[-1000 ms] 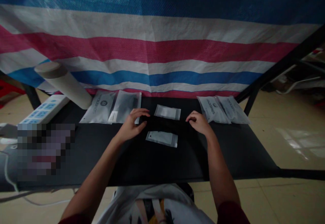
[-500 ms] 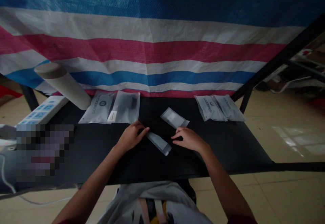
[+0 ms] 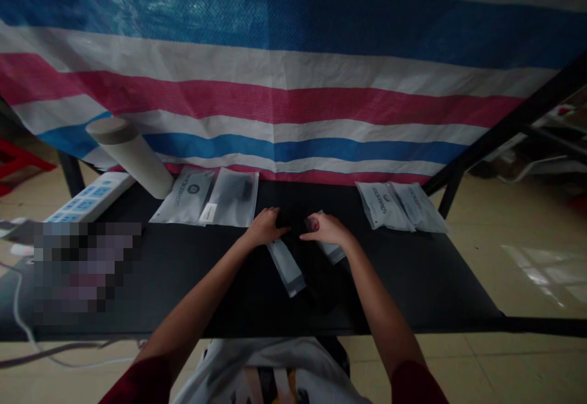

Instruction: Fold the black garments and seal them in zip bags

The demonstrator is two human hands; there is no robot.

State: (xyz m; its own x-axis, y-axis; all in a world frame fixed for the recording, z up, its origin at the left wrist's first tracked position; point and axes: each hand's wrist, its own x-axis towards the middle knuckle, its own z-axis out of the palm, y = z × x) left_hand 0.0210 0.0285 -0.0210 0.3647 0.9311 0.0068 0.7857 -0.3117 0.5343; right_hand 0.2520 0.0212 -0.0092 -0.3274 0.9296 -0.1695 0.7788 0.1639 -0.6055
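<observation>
From here, the left hand [image 3: 266, 227] curves at the far end of a narrow, frosted pouch [image 3: 287, 268] lying aslant on the smooth black counter [image 3: 220, 282]. The right hand [image 3: 326, 230] partly hides a second pouch [image 3: 334, 252]. Both sets of fingers are bent; I can't tell whether they grip anything. Beyond, a cloudy plastic bag [image 3: 230, 199] contains something dark [image 3: 247, 190].

The left forearm [image 3: 197, 312] and right forearm [image 3: 378, 306] rise from the bottom of the frame, slanting inward. Near mid-frame, the left hand [image 3: 265, 227] bends its fingers [image 3: 271, 212], thumb pointing right; the right hand [image 3: 331, 231] curls opposite, thumb pointing left. The hands stay apart.
</observation>
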